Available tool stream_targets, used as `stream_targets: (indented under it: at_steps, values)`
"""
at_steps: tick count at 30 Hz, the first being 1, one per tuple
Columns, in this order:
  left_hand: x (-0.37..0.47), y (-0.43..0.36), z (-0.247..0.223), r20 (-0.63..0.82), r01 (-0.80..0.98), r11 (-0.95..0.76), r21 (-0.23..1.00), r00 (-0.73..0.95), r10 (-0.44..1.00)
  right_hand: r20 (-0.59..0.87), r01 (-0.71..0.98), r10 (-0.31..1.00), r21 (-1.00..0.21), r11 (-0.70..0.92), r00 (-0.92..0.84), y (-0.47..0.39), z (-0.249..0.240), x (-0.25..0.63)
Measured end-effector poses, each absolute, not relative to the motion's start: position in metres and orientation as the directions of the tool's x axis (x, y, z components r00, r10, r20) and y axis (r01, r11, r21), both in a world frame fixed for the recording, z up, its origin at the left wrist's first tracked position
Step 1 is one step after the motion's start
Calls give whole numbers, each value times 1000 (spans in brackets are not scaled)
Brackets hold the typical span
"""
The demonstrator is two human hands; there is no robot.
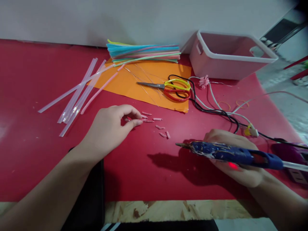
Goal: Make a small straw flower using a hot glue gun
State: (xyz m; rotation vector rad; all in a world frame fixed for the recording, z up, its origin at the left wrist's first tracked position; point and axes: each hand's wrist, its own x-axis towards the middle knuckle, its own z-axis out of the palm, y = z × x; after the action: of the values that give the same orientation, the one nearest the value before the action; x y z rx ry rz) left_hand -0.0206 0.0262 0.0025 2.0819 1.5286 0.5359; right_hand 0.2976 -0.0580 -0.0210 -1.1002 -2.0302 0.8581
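Note:
My left hand (115, 123) reaches over the red tabletop, thumb and forefinger curled in a pinch at a short pink pipe cleaner piece (143, 120). Several more cut pieces (157, 119) lie scattered just right of those fingertips. In my right hand (231, 138) is a blue hot glue gun (216, 151), its metal nozzle pointing left above the table. Dried glue strands coat its front, and a clear glue stick (295, 165) sticks out of the back. A red light glows beneath its body.
Scissors (166, 86) rest on an orange sheet (149, 72) below bundled pipe cleaners (144, 53). Glue sticks (79, 96) lie left. A pink bin (216, 65) stands back right. Cables (211, 110), a pink fuzzy flower (204, 81) and a purple power strip (286, 150) occupy the right.

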Motion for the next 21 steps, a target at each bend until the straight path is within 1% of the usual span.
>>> stream_targets:
  at_steps: [3,9,12,18,21]
  values:
    - [-21,28,-2,16,767,-305,565,359,933,251,434,870,-787,438,-424,-58,-20,297]
    - [-17,28,-13,45,723,-432,540,488,872,245,434,873,-791,432,-422,-59,-20,298]
    - [-16,31,-18,65,739,-445,505,482,874,237,422,874,-802,422,-424,-59,-21,299]
    - [-18,34,-18,121,784,-413,463,406,906,235,429,877,-800,420,-420,-59,-20,297]
    - [-24,35,-11,121,843,-385,376,368,922,229,429,875,-800,419,-427,-59,-20,296]
